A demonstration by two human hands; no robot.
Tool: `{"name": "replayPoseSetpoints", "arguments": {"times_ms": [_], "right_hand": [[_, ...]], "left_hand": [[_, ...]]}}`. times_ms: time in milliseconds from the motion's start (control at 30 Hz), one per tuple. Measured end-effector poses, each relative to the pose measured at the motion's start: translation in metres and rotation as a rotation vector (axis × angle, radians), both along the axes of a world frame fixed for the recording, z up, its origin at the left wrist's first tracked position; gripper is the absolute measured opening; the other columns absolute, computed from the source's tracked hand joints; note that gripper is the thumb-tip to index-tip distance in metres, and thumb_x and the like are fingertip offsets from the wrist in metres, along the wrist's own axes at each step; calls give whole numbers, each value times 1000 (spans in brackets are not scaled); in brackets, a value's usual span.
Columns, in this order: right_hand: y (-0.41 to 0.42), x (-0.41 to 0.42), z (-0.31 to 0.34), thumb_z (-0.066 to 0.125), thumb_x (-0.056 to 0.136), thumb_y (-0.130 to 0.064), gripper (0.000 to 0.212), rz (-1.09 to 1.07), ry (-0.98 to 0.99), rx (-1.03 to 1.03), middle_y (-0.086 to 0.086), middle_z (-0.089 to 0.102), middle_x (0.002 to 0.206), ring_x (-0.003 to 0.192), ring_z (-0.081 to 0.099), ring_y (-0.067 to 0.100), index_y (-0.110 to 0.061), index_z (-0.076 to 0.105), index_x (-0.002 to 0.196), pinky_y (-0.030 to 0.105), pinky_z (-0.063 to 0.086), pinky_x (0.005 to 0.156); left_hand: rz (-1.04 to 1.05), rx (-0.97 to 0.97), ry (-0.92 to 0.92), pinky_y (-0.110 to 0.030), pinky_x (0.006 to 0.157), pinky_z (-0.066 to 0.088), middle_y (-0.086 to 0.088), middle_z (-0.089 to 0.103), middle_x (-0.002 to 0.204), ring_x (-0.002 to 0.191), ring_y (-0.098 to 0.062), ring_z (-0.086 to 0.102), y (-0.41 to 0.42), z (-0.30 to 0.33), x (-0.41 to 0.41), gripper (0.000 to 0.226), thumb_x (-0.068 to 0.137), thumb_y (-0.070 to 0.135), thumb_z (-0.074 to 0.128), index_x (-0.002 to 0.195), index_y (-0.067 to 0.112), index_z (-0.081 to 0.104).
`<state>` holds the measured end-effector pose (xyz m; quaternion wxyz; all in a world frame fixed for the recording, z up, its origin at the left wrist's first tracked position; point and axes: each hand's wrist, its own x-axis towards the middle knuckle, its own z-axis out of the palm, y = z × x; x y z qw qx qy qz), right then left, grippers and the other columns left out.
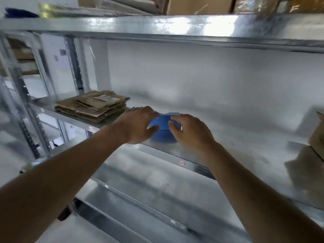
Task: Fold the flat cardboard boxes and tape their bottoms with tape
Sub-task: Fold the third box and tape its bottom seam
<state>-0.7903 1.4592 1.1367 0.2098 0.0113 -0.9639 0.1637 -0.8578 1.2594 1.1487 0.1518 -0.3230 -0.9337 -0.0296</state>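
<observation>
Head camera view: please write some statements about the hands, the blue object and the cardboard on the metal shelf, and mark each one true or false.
1. A round blue plastic object sits on the grey metal shelf. True.
2. Both hands reach to the blue object, the left hand on one side and the right hand on the other. True.
3. The stack of flat brown cardboard boxes lies right of the hands. False: it lies to their left.
4. The left hand holds a cardboard box. False: it is at the blue object.
</observation>
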Motion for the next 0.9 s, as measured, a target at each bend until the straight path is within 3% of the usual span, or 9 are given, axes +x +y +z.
{"name": "replayPoseSetpoints", "arguments": {"times_ms": [67,200,267,333,433,600,900], "right_hand": [[-16,-27,3,46,103,-47,39,59,12,10,-2,69,126,116,63,27,-30,69,131,40,51,97],[-45,-81,13,45,104,-50,46,157,23,29,-3,63,140,126,59,25,-29,63,140,42,47,106],[-61,-104,20,44,105,-49,46,198,23,49,-2,61,143,128,57,25,-28,61,143,40,46,107],[-79,-123,22,45,105,-48,44,230,17,29,0,62,141,127,57,26,-27,63,139,42,47,106],[-107,-151,21,46,104,-49,41,250,-20,13,2,64,136,124,58,30,-24,67,129,45,49,102],[-158,-193,14,40,96,-56,41,228,-61,25,0,70,117,111,62,32,-29,67,110,45,54,92],[-246,-271,-6,46,102,-51,45,45,-110,-38,6,66,131,114,62,28,-23,66,131,39,54,90]], "left_hand": [[37,18,8,-42,112,42,2,53,148,135,-24,51,-16,2,-19,55,103,51,45,151,26,47],[123,67,14,-43,110,45,1,56,144,135,-23,53,-47,6,-57,60,98,59,34,143,25,55],[166,79,-12,-40,108,46,0,58,141,129,-23,57,-63,9,-71,55,100,57,38,140,26,58],[204,83,-29,-37,100,46,-1,61,135,122,-24,59,-79,14,-80,52,99,56,41,136,26,60],[221,126,-21,-32,93,43,-2,62,135,123,-24,58,-105,20,-90,65,90,64,34,133,25,62],[243,87,-22,-44,110,44,-1,51,151,137,-23,50,-163,9,-142,49,103,49,50,147,27,50],[99,44,-57,-44,114,42,1,45,156,139,-22,47,-262,-2,-251,58,104,53,46,157,29,39]]}}
